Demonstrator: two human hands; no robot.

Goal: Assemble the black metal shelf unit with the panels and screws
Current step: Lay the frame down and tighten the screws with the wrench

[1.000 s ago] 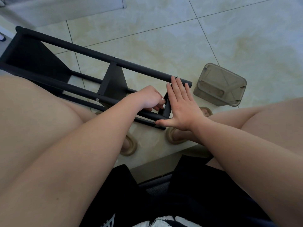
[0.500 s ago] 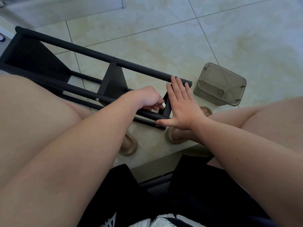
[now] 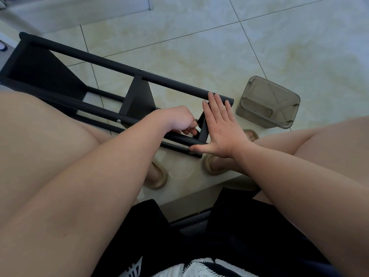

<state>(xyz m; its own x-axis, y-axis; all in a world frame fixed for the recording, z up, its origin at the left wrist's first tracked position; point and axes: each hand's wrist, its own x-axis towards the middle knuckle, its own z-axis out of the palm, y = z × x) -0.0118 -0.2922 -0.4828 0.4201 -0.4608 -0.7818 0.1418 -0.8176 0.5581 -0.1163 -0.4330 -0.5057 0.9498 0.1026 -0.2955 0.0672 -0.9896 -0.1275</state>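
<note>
The black metal shelf unit (image 3: pixel 99 59) lies on its side on the tiled floor. Its long axis runs from the end panel (image 3: pixel 204 129) away to the upper left, so each tube meets that panel end-on. The right hand (image 3: pixel 221 126) lies flat against the outer face of the end panel, fingers straight and together, with the thumb (image 3: pixel 197 147) spread along the panel's near edge. The left hand (image 3: pixel 175 119) is on the inner side of the end panel, its fingers curled and their tips just above the near tube (image 3: pixel 182 139) where it joins the panel (the knuckles hide whether they pinch a screw or a key, so I cannot tell). The step in hand looks like fastening this corner. The left hand is nearer the joint and would work along the tube's axis, while the right hand braces from outside. A translucent plastic box (image 3: pixel 267 102) sits just beyond the end panel's outer side, apart from it.
</note>
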